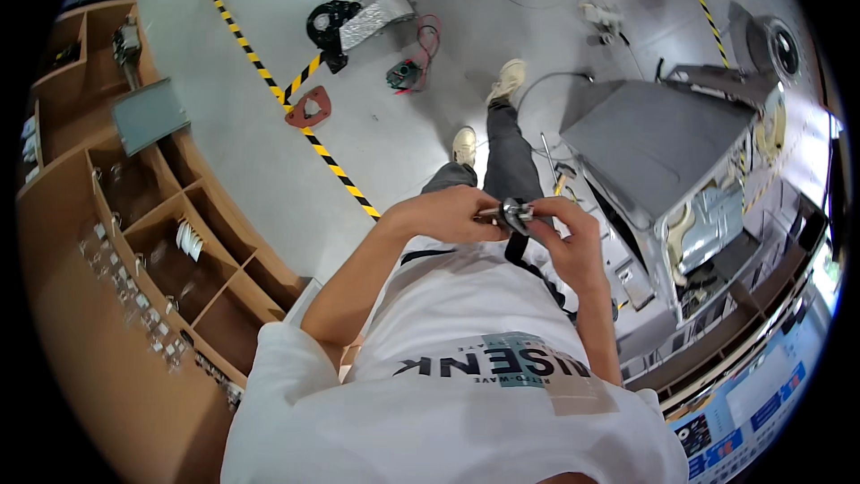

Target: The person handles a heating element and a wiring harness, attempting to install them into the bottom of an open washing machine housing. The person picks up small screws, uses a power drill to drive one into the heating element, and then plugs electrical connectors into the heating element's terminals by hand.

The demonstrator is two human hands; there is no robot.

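Observation:
In front of my waist, both hands hold a small shiny metal piece [513, 213] with a rounded head and dark parts; its exact kind is too small to tell. My left hand [452, 214] is closed round its left end, where a thin shaft shows between the fingers. From the other side, my right hand [568, 226] pinches its right end with thumb and fingers. The fingers hide part of the piece.
A grey metal appliance cabinet [658, 139] lies to the right, a hammer [563, 174] beside it. On the floor ahead are a black blower with a foil-wrapped duct [376, 20], a wired green device [403, 74] and a red plate [310, 108]. Wooden shelving [193, 193] stands left.

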